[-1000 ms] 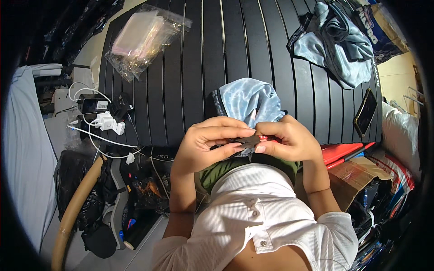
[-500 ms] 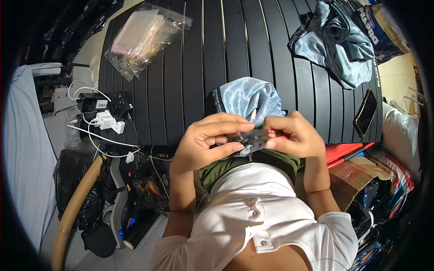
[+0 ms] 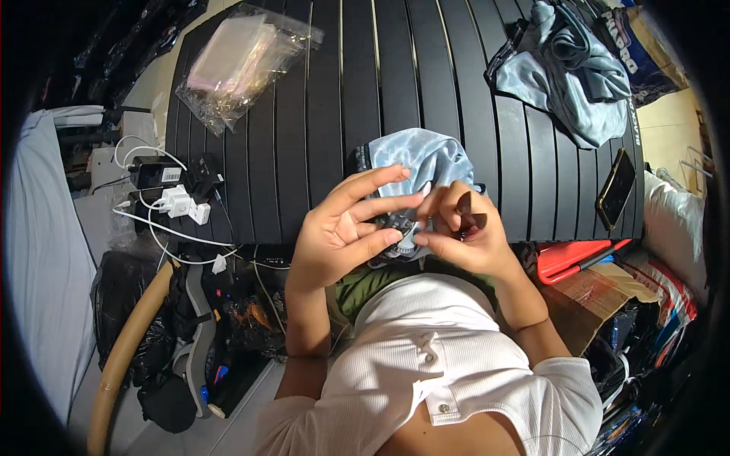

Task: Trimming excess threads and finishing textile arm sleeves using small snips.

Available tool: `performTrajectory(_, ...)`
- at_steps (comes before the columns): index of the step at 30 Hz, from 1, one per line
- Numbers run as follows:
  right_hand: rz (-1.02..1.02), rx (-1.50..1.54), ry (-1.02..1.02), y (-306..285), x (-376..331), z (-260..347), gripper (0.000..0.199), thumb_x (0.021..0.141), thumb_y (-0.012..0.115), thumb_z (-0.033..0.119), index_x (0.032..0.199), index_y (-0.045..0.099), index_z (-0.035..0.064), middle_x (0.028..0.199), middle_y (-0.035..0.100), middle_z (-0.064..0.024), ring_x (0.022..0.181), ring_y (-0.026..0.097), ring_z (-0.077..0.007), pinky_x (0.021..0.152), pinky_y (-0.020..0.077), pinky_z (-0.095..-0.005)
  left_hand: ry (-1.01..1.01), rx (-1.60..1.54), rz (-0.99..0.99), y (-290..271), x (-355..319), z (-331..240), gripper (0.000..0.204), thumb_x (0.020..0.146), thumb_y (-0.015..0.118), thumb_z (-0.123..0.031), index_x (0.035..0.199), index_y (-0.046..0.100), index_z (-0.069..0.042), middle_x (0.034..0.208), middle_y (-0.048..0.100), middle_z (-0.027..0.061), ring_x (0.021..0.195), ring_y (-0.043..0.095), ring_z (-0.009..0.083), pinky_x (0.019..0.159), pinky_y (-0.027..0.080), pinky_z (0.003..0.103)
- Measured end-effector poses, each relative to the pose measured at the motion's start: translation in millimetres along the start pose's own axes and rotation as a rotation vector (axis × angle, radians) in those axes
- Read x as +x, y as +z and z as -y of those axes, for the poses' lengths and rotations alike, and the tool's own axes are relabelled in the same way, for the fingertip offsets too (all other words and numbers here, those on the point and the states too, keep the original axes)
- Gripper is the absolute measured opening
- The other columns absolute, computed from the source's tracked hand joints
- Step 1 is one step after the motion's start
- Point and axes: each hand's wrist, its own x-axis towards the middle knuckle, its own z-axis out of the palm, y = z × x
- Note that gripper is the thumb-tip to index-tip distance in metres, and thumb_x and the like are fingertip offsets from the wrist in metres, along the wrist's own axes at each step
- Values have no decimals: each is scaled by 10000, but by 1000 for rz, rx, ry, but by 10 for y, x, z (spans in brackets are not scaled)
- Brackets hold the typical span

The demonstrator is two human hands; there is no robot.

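Note:
A shiny light-blue garment (image 3: 418,148) with a dark band along its edge lies at the table's near edge and hangs toward my lap. My left hand (image 3: 346,220) pinches a bunched dark part of it between thumb and a lower finger, while its upper fingers are stretched out. Close beside it, my right hand (image 3: 471,235) is curled, thumb pointing at the pinched spot. A small dark-brown, pointed thing (image 3: 471,216) shows at the right fingers; its kind is not clear. The right fingertips are partly blurred.
On the black slatted table (image 3: 327,99) lie a clear plastic bag of pale packets (image 3: 236,57), another light-blue garment (image 3: 566,80) and a phone (image 3: 614,190). White chargers with cables (image 3: 179,204) sit at the left edge. A cardboard box (image 3: 589,300) stands below right.
My hands have drawn slightly apart at the fingertips. The left upper fingers have lifted and spread, and my right hand has turned. A red bit at the right fingers no longer shows clearly.

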Motion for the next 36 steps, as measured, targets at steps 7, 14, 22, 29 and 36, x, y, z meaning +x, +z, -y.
performTrajectory(7, -114, 81, -135, 7, 44, 41, 341, 684, 623, -86, 674, 323, 75, 716, 536, -60, 605, 414, -69, 540, 344, -195, -14, 187, -226, -94, -17, 139, 428, 778, 551, 74, 1190, 437, 59, 1094, 512, 138, 967, 550, 195, 837, 446, 286)
performTrajectory(14, 45, -71, -187, 11, 19, 10, 359, 648, 626, -124, 675, 333, 81, 724, 534, -104, 558, 404, -83, 500, 338, -212, 10, 599, -411, -173, -44, 149, 133, 825, 567, -44, 936, 615, 11, 885, 585, 92, 777, 565, 101, 682, 470, 224)
performTrajectory(22, 228, -143, -326, 183, 21, 22, 254, 679, 655, -10, 655, 410, 53, 701, 562, -71, 553, 552, -206, 474, 407, -263, -205, 909, -413, -290, -71, 492, 363, 824, 593, -318, 926, 597, 31, 789, 609, 138, 673, 594, 125, 585, 470, 260)
performTrajectory(29, 487, -141, -369, 271, -43, 14, 160, 677, 558, 1, 685, 408, 58, 825, 577, -65, 552, 544, -196, 482, 418, -305, -247, 304, -361, -412, 114, 689, 357, 792, 608, -23, 1130, 501, 17, 914, 577, 46, 793, 561, 86, 676, 446, 191)
performTrajectory(36, -157, -292, -169, -24, 122, 25, 276, 661, 620, -48, 665, 367, 62, 1161, 529, -164, 527, 353, -44, 481, 327, -174, -25, 93, -71, -264, 82, 346, 452, 787, 521, 82, 1225, 412, 44, 1229, 459, 105, 1106, 456, 135, 935, 349, 243)
